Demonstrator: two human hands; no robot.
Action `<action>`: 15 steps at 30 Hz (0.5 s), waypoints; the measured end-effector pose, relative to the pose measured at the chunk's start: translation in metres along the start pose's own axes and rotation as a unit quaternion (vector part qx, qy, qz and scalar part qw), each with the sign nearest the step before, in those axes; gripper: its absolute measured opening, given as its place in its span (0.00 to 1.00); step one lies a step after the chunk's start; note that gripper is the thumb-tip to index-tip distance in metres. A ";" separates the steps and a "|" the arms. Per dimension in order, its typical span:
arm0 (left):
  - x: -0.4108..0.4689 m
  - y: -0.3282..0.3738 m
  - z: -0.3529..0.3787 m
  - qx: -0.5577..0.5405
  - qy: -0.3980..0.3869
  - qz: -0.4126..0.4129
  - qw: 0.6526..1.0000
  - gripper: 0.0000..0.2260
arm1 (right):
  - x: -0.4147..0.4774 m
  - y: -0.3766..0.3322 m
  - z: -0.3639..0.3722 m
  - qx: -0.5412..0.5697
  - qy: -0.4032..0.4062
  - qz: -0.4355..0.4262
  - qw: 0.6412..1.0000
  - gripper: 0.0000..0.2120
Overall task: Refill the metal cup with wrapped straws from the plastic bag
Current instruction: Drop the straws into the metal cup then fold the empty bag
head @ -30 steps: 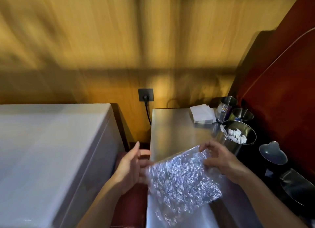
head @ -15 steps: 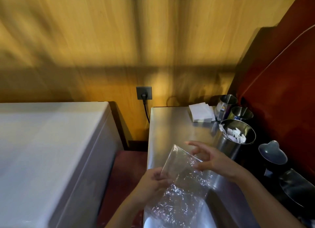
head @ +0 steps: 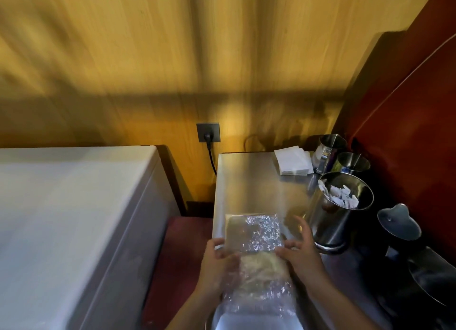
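We see the plastic bag (head: 256, 258) only as a smear of crinkled glare — what lies inside its lower half is a pale blur we cannot identify. Its bottom end merges with a bright reflection on the steel counter (head: 249, 181). Both forearms run off the lower edge. In the metal cup (head: 338, 213), only white tips show; the rest sits below the rim. At right, 2 dark vessels (head: 407, 243) fade into shadow — the nearer one is cut by the frame.

Clear crinkled plastic bag (head: 256, 233), silver desk (head: 246, 181), white wrapped straws (head: 341, 197) in shiny metal cup (head: 330, 221), yellow wood-grain wall (head: 172, 58).
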State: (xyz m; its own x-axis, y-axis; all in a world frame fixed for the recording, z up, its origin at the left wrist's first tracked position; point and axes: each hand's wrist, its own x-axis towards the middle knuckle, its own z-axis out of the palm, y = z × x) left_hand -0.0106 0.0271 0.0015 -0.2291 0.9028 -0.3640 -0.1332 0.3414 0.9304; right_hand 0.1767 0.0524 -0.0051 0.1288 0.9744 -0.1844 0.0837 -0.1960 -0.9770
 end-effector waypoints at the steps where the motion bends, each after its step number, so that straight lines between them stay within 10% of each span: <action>1: 0.001 0.000 0.001 0.021 0.016 0.011 1.000 0.19 | 0.002 0.000 0.001 -0.022 0.010 -0.021 0.999 0.32; 9: 0.011 -0.005 0.001 0.280 -0.016 0.132 0.951 0.10 | 0.021 0.006 0.009 -0.187 -0.046 -0.040 0.981 0.12; 15: 0.017 -0.014 0.004 0.529 -0.033 0.213 0.821 0.17 | 0.029 0.016 0.016 -0.450 -0.103 -0.067 0.884 0.24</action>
State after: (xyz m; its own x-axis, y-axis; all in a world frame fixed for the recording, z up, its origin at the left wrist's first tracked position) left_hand -0.0089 0.0385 -0.0170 0.0205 0.9995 -0.0252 0.8656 -0.0051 0.5007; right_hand 0.1655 0.0789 -0.0276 -0.1163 0.9769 -0.1791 0.8498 0.0046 -0.5271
